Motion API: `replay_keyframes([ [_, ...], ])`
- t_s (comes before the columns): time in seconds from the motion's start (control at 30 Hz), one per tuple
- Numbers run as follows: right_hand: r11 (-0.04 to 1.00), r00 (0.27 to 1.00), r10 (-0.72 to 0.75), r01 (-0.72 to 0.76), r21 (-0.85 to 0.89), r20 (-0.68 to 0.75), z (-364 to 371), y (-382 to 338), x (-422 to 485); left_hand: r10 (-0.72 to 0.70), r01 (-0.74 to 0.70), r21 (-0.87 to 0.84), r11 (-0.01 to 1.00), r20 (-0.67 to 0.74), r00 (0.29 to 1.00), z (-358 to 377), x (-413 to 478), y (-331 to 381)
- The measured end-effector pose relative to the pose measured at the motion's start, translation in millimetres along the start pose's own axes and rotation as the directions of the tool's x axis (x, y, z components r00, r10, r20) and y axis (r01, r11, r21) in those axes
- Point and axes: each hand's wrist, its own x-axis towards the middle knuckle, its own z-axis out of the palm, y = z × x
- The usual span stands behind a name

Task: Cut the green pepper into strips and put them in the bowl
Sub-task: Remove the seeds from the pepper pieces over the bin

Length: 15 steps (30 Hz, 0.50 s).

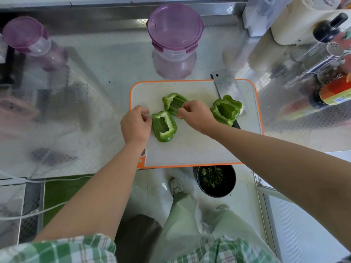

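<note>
You're working on a shiny steel counter [106, 103] that fills the upper two thirds of the frame and mirrors whatever stands on it. The white cutting board [190, 149] with an orange rim lies flat at the centre, its near edge at the counter's front lip. Straight above it, apart from it, stands a clear tub with a purple lid [174, 31]. A second purple-lidded tub [26, 35] stands in the upper left. Crowded in the upper right are a cream-coloured appliance [296, 25], a black-capped bottle [330, 27], a metal-topped shaker [335, 48] and a dark bottle with a red and yellow label [330, 93].
</note>
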Motion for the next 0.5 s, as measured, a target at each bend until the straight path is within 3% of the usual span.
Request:
replay_keyframes([
  [0.07,0.999,0.999,-0.006,0.007,-0.041,0.035,0,1,2,0.021,-0.021,-0.004,1.0,-0.009,1.0,-2,1,3],
  [0.23,0.977,0.982,0.034,0.007,-0.213,0.187,14,-6,0,0.052,-0.044,-0.047,0.998,0.184,0.982,3,-4,1],
  [0.4,0.997,0.979,0.024,-0.008,-0.079,0.203,8,1,-5,-0.002,0.052,-0.276,0.96,0.178,0.984,6,-13,5],
  [0.5,1.0,0.979,-0.001,0.0,0.009,0.203,-3,9,-15,-0.061,0.197,-0.525,0.828,0.265,0.962,7,-22,15],
])
